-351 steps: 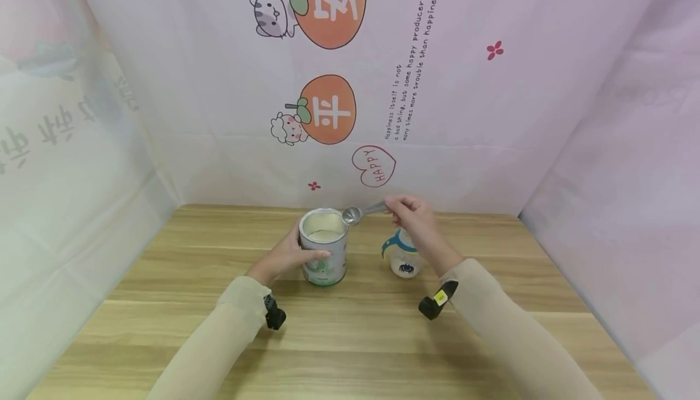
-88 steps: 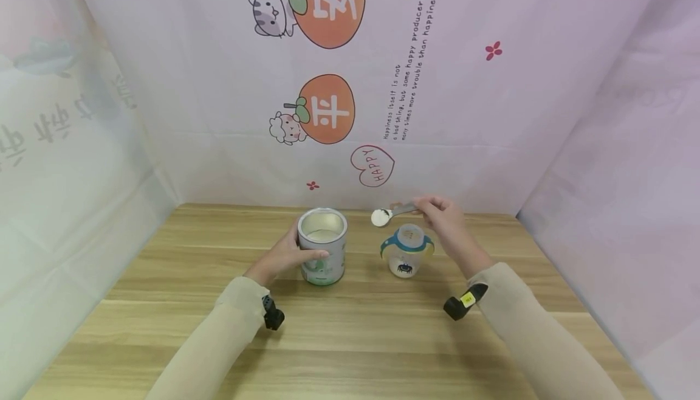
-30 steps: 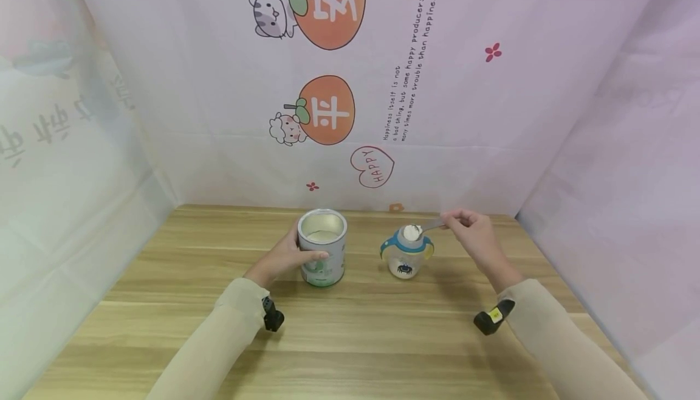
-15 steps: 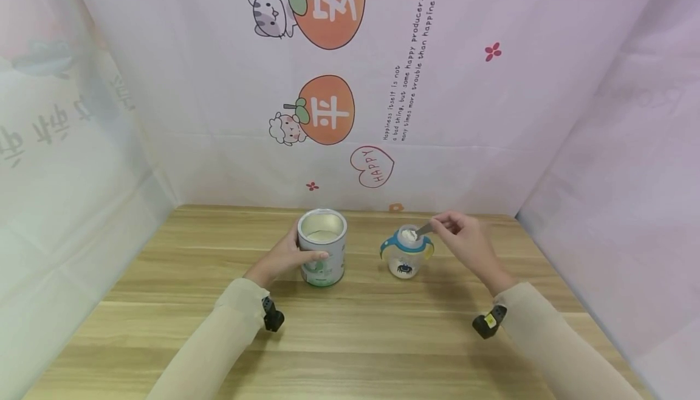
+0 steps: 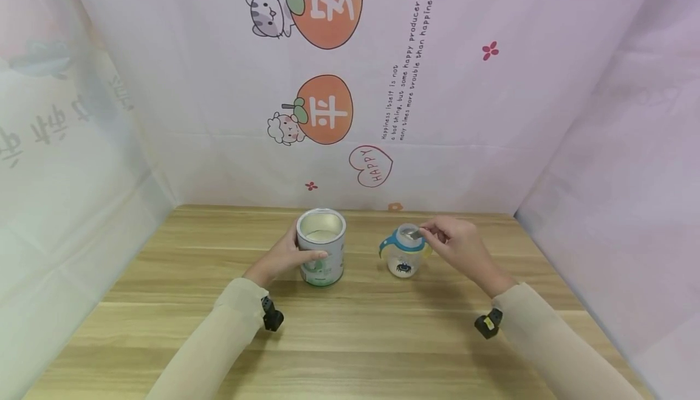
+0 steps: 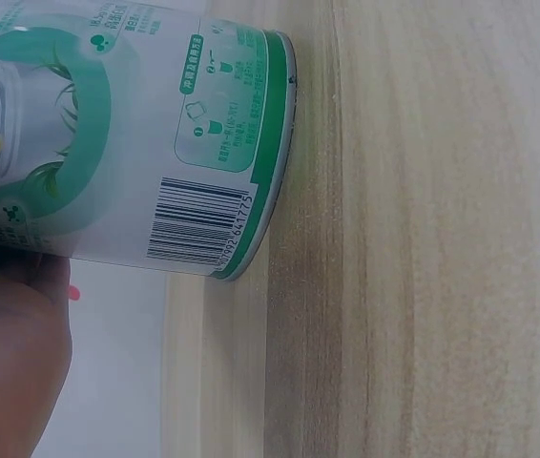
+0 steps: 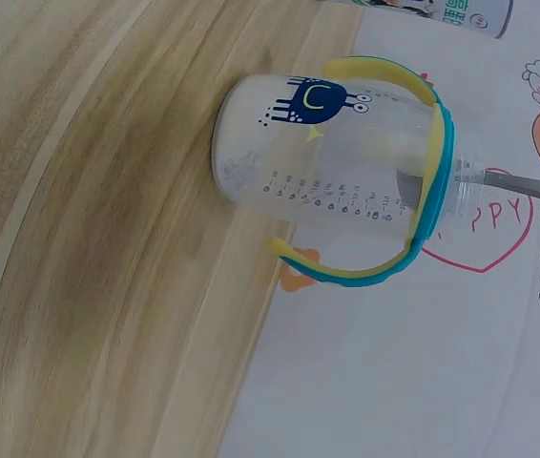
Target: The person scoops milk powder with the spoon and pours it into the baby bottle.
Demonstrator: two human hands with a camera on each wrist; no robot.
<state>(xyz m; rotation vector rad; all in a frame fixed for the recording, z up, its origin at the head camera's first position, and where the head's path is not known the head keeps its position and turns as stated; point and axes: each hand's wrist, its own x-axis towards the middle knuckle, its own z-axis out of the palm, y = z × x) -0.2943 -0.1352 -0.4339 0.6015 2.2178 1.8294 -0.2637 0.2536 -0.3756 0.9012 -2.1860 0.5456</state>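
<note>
My left hand [image 5: 281,259] grips the side of a white-and-green milk powder can [image 5: 322,269], which stands upright and lidless with pale powder inside. In the left wrist view, the can's barcode side [image 6: 198,224] shows near the wooden surface, with part of the hand [image 6: 12,353] beside it. My right hand [image 5: 462,251] pinches the handle of a metal measuring spoon [image 7: 528,186]. The spoon's bowl is down inside the neck of a clear baby bottle [image 5: 403,261] with blue-and-yellow handles. Whitish contents show low in the bottle [image 7: 346,172], which stands upright right of the can.
Both objects stand on a wood-grain table [image 5: 350,339]. A printed white cloth [image 5: 448,96] hangs behind the table, and pale cloth hangs along both sides. Each wrist wears a small black camera, such as the right one [image 5: 488,324].
The spoon came from the can heaped with powder, moved right to the bottle's mouth, then tipped down into it; the heap no longer shows. My left hand stays on the can.
</note>
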